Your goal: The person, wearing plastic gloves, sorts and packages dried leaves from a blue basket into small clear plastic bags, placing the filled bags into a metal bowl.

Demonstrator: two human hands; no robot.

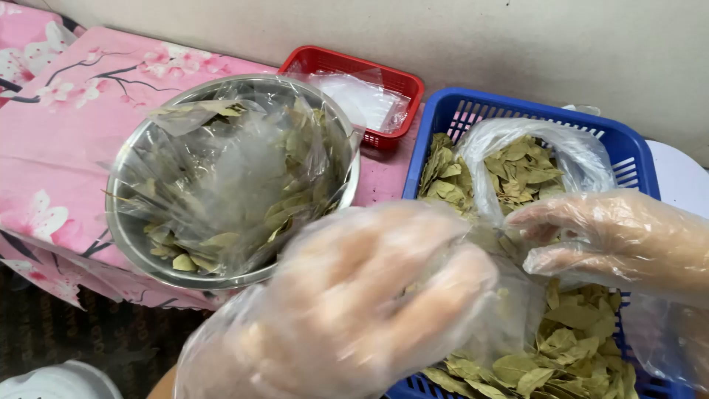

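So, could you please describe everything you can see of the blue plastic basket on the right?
The blue plastic basket is rectangular with slatted walls and sits on the pink floral tablecloth, beside the red tray. It is heaped with dried green leaves. A clear plastic bag of leaves lies inside it. Both gloved hands, left hand and right hand, hover over it at the bag.

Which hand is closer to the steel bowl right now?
Left. The left hand is in the foreground just below the steel bowl, its fingers overlapping the rim. The right hand is farther right, over the blue basket, at the clear bag of leaves.
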